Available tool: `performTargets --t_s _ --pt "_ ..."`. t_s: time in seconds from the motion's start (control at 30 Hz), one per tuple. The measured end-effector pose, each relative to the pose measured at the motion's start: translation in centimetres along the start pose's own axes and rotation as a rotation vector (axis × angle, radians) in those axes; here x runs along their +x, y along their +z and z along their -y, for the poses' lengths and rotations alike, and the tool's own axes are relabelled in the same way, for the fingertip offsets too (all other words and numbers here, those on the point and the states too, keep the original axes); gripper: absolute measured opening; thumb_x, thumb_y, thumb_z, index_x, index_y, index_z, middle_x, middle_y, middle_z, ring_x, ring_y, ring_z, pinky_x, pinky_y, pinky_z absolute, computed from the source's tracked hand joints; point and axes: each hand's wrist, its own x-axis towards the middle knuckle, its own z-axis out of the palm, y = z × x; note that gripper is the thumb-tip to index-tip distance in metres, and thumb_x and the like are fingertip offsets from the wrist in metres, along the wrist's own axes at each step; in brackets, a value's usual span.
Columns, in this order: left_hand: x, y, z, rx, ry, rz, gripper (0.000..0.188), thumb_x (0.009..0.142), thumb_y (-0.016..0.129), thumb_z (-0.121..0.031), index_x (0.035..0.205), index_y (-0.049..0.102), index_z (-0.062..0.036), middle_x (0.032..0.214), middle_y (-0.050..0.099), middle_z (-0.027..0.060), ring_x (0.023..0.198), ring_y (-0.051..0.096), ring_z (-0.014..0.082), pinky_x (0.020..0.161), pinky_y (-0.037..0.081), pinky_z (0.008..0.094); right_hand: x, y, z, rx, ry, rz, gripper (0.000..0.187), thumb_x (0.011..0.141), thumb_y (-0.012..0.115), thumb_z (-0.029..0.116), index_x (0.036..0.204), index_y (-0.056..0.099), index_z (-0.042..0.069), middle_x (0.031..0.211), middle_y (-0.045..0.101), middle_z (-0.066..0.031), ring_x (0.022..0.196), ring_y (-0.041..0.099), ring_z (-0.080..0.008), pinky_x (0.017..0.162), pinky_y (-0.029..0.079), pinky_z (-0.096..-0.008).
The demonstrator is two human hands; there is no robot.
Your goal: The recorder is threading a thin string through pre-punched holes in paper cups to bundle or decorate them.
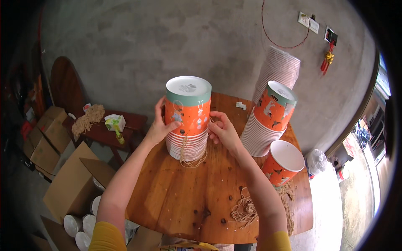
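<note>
Two bare hands are at the bucket stack (187, 125): the left hand (160, 127) is spread around its left side, thumb on the front of the orange top bucket (188, 111), and the right hand (222, 130) has its thumb and fingertips drawn together at its right side; whether they pinch the loose twine (184, 149) looped down its front I cannot tell. The bucket stack stands upside down on the wooden worktop (176, 196), white base uppermost, pale nested rims below. Right of the bucket stack is a second stack (269, 119), also upside down, with a plastic-wrapped stack (279, 67) beyond. Nearer than the bucket stack and to its right, a single orange bucket (277, 168) stands mouth up, and a twine bundle (245, 209) lies on the worktop. Left of the bucket stack, a reddish side worktop (136, 121) bears a fibre bundle (88, 119) and a tissue box (116, 122); nearer on that side, an open carton (69, 184) holds white round items (88, 225). Behind the bucket stack rises a grey wall (138, 46)
</note>
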Motion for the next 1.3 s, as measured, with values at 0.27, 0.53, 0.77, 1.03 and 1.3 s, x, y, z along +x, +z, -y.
performTargets --t_s 0.27,0.53,0.77,1.03,1.3 --pt "-4.9 -1.8 -1.6 0.086 0.008 -0.299 0.068 0.094 0.059 -0.027 0.149 0.023 -0.007 0.151 0.029 0.0157 0.138 0.032 0.0295 0.113 0.025 0.0415 -10.9 -2.7 5.9 -0.948 -0.166 -0.225 0.041 0.089 0.062 0.024 0.126 0.053 0.008 0.114 0.063 -0.0139 0.091 0.064 -0.0326 0.081 0.052 -0.0422" --pt "-12.3 4.2 -4.6 -0.034 0.033 -0.283 0.03 0.098 0.051 -0.011 0.127 0.05 -0.0024 0.125 0.053 0.009 0.114 0.053 0.0182 0.096 0.042 0.031 -22.1 -12.8 0.0 -1.555 -0.153 -0.532 0.034 0.083 0.067 0.023 0.11 0.059 0.004 0.111 0.062 -0.0106 0.111 0.056 -0.0283 0.106 0.035 -0.048" --pt "-12.2 12.6 -14.6 0.583 0.461 0.35 0.06 0.08 0.071 -0.007 0.134 0.045 -0.0078 0.138 0.047 0.0137 0.13 0.044 0.032 0.109 0.032 0.0491 -21.7 -3.4 0.8 -1.339 -0.55 -0.255 0.018 0.081 0.064 0.009 0.098 0.062 0.009 0.103 0.064 -0.0048 0.111 0.059 -0.0238 0.109 0.035 -0.0472" --pt "-16.3 12.6 -12.8 0.637 0.34 0.265 0.058 0.078 0.067 0.008 0.131 0.049 -0.0087 0.102 0.062 0.0061 0.095 0.061 0.0236 0.107 0.035 0.0499 -22.9 -1.7 -0.3 -0.981 -0.539 -0.189 0.023 0.081 0.068 0.008 0.104 0.064 0.007 0.112 0.064 -0.0075 0.113 0.057 -0.0277 0.1 0.043 -0.0432" --pt "-16.6 11.9 -13.9 0.652 0.302 0.31 0.048 0.081 0.06 0.009 0.125 0.052 -0.0057 0.115 0.059 0.0108 0.118 0.055 0.0287 0.111 0.03 0.0538 -26.9 -4.8 -5.5 -1.042 -0.329 -0.218 0.017 0.077 0.068 0.004 0.093 0.064 0.008 0.098 0.063 -0.0055 0.091 0.057 -0.028 0.079 0.05 -0.0377"
